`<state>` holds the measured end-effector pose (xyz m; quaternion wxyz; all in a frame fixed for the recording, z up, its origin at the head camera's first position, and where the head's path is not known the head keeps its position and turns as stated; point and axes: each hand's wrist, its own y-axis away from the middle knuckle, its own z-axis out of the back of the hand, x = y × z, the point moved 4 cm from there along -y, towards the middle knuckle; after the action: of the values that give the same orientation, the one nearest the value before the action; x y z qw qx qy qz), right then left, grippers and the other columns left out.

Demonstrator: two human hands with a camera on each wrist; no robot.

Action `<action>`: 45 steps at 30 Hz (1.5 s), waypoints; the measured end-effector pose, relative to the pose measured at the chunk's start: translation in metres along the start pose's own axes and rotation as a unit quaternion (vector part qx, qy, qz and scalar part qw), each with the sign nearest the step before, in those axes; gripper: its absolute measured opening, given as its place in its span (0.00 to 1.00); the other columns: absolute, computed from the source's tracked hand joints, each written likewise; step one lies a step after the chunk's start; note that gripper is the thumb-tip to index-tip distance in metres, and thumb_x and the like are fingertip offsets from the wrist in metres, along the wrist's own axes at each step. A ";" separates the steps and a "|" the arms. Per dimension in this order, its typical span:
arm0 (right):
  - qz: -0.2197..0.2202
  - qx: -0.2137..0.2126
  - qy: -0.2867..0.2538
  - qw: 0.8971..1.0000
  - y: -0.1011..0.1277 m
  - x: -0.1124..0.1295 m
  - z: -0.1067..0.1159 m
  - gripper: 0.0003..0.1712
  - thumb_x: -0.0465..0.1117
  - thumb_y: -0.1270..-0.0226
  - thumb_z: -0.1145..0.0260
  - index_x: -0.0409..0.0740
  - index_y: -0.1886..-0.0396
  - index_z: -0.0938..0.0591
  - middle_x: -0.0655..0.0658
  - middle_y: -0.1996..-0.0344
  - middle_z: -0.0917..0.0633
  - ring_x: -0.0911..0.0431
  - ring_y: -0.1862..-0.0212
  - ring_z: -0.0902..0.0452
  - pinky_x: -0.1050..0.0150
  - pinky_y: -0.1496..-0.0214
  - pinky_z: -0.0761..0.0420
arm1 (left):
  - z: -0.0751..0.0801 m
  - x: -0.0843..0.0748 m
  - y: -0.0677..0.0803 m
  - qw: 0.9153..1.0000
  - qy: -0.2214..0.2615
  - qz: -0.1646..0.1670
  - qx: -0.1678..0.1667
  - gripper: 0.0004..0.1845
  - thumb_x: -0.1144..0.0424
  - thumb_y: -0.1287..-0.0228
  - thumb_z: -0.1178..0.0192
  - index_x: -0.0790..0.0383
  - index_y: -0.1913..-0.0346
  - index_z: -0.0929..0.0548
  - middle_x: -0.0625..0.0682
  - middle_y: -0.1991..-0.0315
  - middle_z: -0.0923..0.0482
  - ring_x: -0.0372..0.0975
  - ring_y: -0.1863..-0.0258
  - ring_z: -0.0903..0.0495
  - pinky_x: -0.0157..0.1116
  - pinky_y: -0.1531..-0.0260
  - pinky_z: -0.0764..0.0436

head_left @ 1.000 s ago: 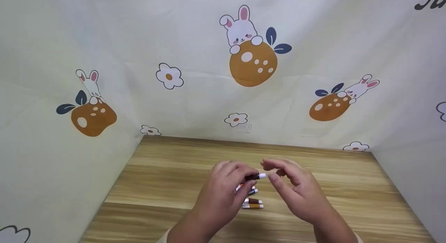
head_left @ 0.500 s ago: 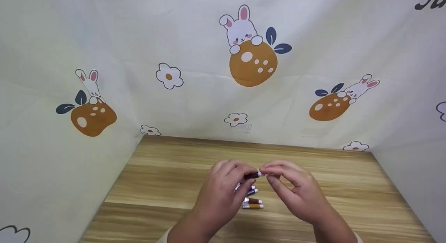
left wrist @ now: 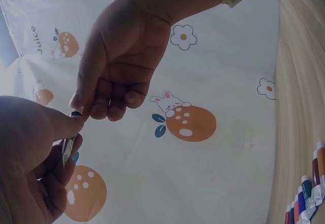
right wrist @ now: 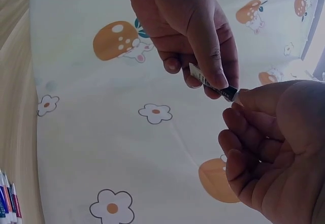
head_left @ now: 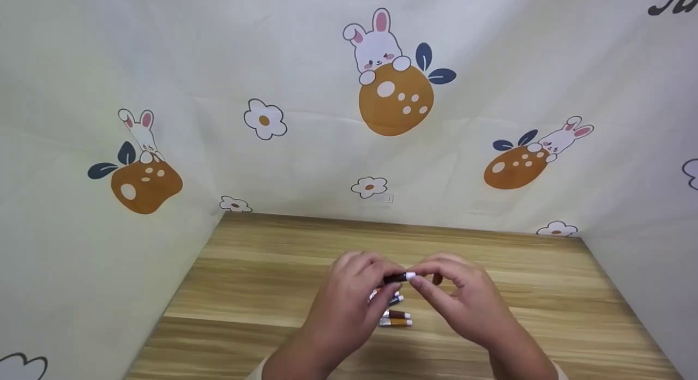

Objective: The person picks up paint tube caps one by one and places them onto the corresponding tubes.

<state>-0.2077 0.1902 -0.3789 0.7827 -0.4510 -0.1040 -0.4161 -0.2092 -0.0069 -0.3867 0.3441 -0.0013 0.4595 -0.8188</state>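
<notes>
My left hand (head_left: 349,301) holds a small dark paint tube (head_left: 396,278) level above the table, fingers curled round its body. My right hand (head_left: 461,306) pinches the tube's white cap (head_left: 410,276) with thumb and fingertips. In the right wrist view the tube (right wrist: 209,83) slants down from the left hand (right wrist: 188,26) to the right hand (right wrist: 274,148). The left wrist view shows the tube (left wrist: 67,149) between the left hand (left wrist: 28,158) and the right hand (left wrist: 122,66). Below the hands, several more paint tubes (head_left: 395,318) lie side by side on the table.
The wooden table (head_left: 262,271) is closed in at the back and both sides by a pale cloth (head_left: 305,151) printed with rabbits and flowers. The row of tubes (left wrist: 307,198) lies near the table's front; it also shows as coloured tubes (right wrist: 7,198) in the right wrist view.
My right hand has come in leftwards from a gap beside the tube and now pinches its white cap. The left hand has kept the tube almost still.
</notes>
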 end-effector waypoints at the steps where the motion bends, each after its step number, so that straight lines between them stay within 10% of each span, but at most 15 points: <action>1: -0.003 0.002 0.000 1.000 0.000 0.000 0.000 0.12 0.39 0.31 0.23 0.66 0.59 0.09 0.68 0.59 0.10 0.67 0.59 0.18 0.66 0.57 0.19 | 0.000 0.000 0.000 1.000 0.001 -0.002 0.001 0.06 0.56 0.28 0.29 0.44 0.52 0.12 0.35 0.56 0.14 0.32 0.54 0.19 0.35 0.49 0.21; 22: 0.016 0.042 -0.017 0.999 0.000 -0.002 0.000 0.14 0.38 0.25 0.29 0.65 0.66 0.16 0.66 0.67 0.17 0.67 0.64 0.23 0.68 0.61 0.23 | 0.001 0.001 -0.002 0.999 0.021 -0.036 0.002 0.07 0.55 0.32 0.25 0.46 0.53 0.09 0.36 0.58 0.12 0.31 0.56 0.17 0.32 0.49 0.20; 40: -0.184 0.048 -0.023 0.982 -0.007 -0.022 0.006 0.03 0.49 0.24 0.29 0.64 0.60 0.10 0.59 0.71 0.18 0.60 0.64 0.23 0.67 0.60 0.24 | -0.008 0.027 -0.007 1.000 0.027 -0.014 0.000 0.10 0.60 0.37 0.22 0.49 0.54 0.08 0.39 0.55 0.08 0.33 0.53 0.13 0.34 0.48 0.16; 45: -0.211 0.022 -0.038 0.976 -0.008 -0.021 0.012 0.05 0.47 0.24 0.28 0.59 0.54 0.09 0.55 0.67 0.15 0.59 0.63 0.22 0.67 0.59 0.22 | -0.025 0.048 -0.006 0.997 0.041 0.055 0.045 0.08 0.59 0.35 0.23 0.48 0.54 0.07 0.37 0.55 0.08 0.34 0.52 0.13 0.37 0.47 0.15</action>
<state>-0.2243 0.2094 -0.3786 0.6821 -0.4175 -0.2359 -0.5521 -0.2572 -0.0136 -0.4118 0.3690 0.0731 0.4350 -0.8181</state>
